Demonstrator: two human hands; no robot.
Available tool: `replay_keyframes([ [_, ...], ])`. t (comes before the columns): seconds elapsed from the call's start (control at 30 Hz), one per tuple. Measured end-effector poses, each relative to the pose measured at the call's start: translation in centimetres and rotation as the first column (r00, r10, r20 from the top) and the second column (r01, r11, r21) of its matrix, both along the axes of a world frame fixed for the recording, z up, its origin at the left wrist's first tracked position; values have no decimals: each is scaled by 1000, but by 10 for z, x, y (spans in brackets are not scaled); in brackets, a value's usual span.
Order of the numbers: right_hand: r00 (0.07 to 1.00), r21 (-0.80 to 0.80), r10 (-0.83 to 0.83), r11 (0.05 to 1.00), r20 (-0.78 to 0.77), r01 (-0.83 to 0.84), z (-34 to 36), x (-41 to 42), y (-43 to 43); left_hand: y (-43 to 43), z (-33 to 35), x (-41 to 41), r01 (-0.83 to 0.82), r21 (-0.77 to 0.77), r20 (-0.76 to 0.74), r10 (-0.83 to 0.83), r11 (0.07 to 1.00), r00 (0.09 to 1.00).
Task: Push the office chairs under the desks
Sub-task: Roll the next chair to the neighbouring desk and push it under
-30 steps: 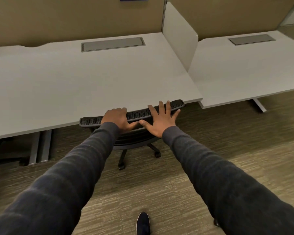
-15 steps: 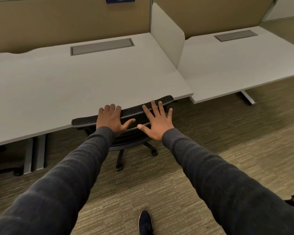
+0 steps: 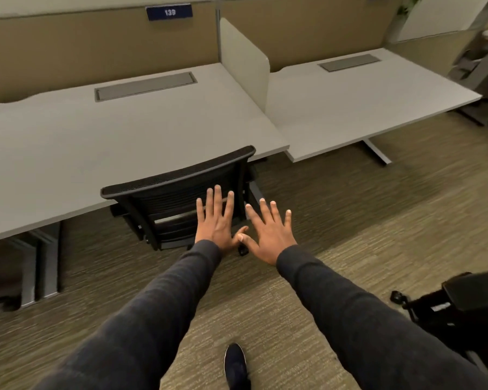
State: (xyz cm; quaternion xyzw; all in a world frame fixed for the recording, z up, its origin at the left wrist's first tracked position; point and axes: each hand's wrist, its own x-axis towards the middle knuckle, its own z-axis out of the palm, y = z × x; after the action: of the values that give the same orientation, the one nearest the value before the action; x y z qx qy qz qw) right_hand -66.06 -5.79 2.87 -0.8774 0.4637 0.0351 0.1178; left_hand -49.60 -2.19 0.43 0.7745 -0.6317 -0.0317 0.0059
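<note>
A black mesh-backed office chair (image 3: 169,190) stands tucked in, its backrest against the front edge of the left grey desk (image 3: 102,136). Both my arms reach forward in dark sleeves. My left hand (image 3: 217,220) has straight spread fingers in front of the backrest's right part; whether it touches the mesh I cannot tell. My right hand (image 3: 268,229) is also flat and spread, just right of the chair and off it, over the carpet. A second black chair (image 3: 459,305) shows partly at the lower right edge. The right grey desk (image 3: 358,99) has no chair under it.
A pale divider panel (image 3: 243,60) separates the two desks. A tan partition wall carries a blue number sign (image 3: 169,12). Desk legs (image 3: 40,266) stand at the left and a leg foot (image 3: 378,153) under the right desk. My dark shoe (image 3: 234,364) is on the striped carpet.
Both hands have come off the top of the chair's backrest and drawn back with fingers spread. The view has pulled back and swung right, bringing the second chair into view.
</note>
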Motion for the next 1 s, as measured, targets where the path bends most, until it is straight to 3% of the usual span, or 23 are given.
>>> replay_keyframes([
  [0.23, 994, -40, -103, 994, -27, 102, 14, -123, 69, 40, -2, -119, 146, 50, -35, -144, 988, 989],
  [0.53, 954, -71, -297, 953, -30, 294, 41, -294, 186, 103, 4, -328, 384, 1, -126, -381, 923, 916],
  [0.7, 929, -192, -370, 910, 28, 368, 71, -355, 204, 112, 4, -417, 451, -49, -209, -451, 891, 868],
  [0.83, 886, -289, -453, 839, 100, 461, 99, -406, 205, 92, 34, -475, 442, -192, -389, -482, 876, 785],
  [1.0, 845, -376, -471, 757, 254, 535, 112, -481, 212, 52, 72, -556, 430, -352, -573, -555, 831, 604],
])
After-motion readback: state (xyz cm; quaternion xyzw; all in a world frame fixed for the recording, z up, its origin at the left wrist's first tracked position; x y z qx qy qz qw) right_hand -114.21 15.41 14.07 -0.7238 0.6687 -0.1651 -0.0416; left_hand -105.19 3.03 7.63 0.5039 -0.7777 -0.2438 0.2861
